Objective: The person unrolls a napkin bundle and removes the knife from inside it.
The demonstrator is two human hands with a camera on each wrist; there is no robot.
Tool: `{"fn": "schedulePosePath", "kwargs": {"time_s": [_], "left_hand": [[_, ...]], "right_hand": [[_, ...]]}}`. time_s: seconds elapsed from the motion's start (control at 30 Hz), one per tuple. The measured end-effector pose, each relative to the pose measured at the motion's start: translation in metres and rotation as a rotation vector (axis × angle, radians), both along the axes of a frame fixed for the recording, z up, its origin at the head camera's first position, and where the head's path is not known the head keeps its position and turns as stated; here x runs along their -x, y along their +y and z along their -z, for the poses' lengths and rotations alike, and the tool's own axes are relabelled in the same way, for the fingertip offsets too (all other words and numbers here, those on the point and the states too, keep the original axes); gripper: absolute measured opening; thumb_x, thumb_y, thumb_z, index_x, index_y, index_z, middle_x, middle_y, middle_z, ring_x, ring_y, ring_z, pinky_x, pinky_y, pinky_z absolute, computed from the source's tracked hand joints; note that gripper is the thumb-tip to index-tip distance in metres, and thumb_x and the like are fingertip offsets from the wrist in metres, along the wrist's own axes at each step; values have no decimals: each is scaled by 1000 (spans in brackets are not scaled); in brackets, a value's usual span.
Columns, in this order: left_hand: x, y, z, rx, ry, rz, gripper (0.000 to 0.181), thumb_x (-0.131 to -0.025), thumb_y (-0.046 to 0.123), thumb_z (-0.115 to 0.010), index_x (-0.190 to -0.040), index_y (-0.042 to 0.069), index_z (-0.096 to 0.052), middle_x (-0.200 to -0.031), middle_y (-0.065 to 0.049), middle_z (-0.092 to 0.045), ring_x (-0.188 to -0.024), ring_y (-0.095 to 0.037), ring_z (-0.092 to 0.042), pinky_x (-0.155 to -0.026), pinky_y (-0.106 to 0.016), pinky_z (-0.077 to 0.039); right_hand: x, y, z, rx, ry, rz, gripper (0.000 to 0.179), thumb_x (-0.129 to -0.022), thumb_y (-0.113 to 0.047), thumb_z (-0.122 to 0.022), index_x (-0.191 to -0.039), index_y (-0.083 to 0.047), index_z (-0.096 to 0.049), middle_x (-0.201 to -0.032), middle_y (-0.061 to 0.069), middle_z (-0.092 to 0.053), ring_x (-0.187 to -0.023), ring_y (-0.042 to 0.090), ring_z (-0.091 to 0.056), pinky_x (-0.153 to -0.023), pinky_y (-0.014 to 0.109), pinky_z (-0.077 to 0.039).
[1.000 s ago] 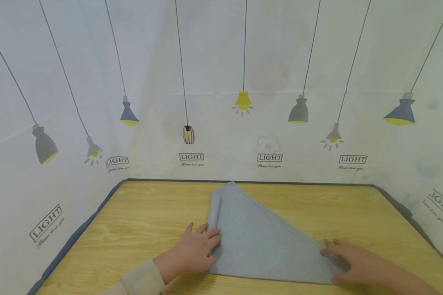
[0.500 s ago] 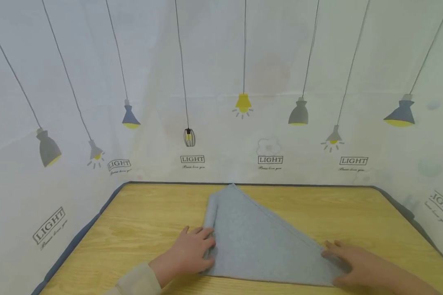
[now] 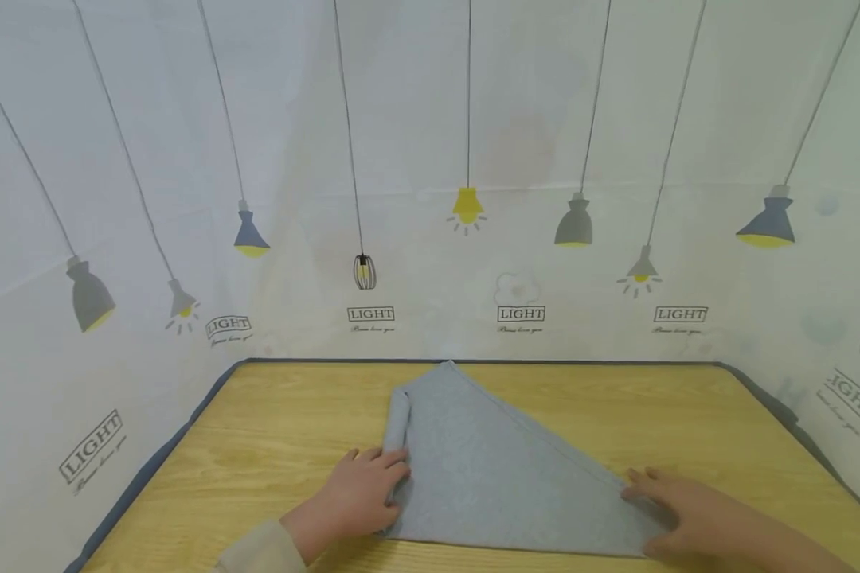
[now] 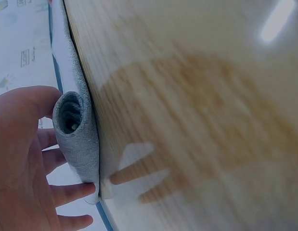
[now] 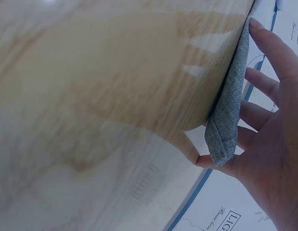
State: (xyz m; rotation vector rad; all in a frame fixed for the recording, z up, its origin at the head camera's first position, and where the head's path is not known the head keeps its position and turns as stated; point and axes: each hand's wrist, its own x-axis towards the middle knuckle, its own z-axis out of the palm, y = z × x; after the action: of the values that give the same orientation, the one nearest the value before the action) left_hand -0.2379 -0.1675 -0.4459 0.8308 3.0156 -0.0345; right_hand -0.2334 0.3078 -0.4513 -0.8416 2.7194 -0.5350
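A grey-blue cloth (image 3: 502, 469) lies on the wooden table, roughly triangular, its far point near the table's back edge. Its left side is wound into a roll (image 3: 397, 418), whose spiral end (image 4: 71, 115) faces the left wrist view. My left hand (image 3: 351, 493) holds this roll near its front end, thumb and fingers reaching over it. At the cloth's right corner my right hand (image 3: 695, 513) rests with spread, fairly straight fingers along the slanting edge. Its thumb is at the front edge. The folded corner (image 5: 223, 134) shows beside the palm in the right wrist view.
The wooden tabletop (image 3: 272, 430) is glossy and reflects both hands in the wrist views. A dark blue border (image 3: 150, 461) runs along its left, back and right sides. White hangings (image 3: 416, 119) printed with lamps and lettering enclose it on three sides.
My left hand and the roll have moved a little to the left, and more flat cloth shows to the right of the roll. The right hand stays at its corner.
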Motion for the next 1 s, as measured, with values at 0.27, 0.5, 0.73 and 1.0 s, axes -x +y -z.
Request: {"fn": "schedulePosePath", "kwargs": {"time_s": [0.27, 0.5, 0.73, 1.0], "left_hand": [[-1, -2, -1, -11, -35, -21, 37, -88, 26, -62, -124, 18, -62, -139, -1, -53, -121, -35, -52, -96, -62, -40], [-1, -8, -9, -5, -5, -16, 35, -90, 27, -62, -124, 16, -63, -132, -4, -56, -116, -34, -55, -93, -58, -44], [0, -20, -12, 22, -37, -9, 48, -90, 40, -66, -131, 16, -61, -141, -5, -50, -127, -37, -46, -97, -60, -41], [10, -36, -2, 55, -52, -14, 55, -90, 47, -63, -137, 18, -58, -152, -1, -38, -140, -37, -30, -102, -68, -29]], "right_hand": [[0, 0, 0, -2, 13, -19, 59, -78, -40, -79, -125, -8, -63, -139, 32, -45, -122, 60, -40, -89, 70, -39], [1, 1, -1, 4, -34, 9, 61, -78, -43, -78, -127, -10, -63, -141, 32, -43, -123, 60, -38, -90, 72, -36], [-1, 0, -2, 16, -87, 45, 63, -79, -45, -77, -129, -10, -62, -143, 32, -40, -125, 60, -36, -91, 73, -34], [-4, -2, -2, -1, -71, 75, 67, -77, -47, -76, -131, -11, -61, -144, 26, -43, -129, 56, -35, -95, 71, -32]]}}
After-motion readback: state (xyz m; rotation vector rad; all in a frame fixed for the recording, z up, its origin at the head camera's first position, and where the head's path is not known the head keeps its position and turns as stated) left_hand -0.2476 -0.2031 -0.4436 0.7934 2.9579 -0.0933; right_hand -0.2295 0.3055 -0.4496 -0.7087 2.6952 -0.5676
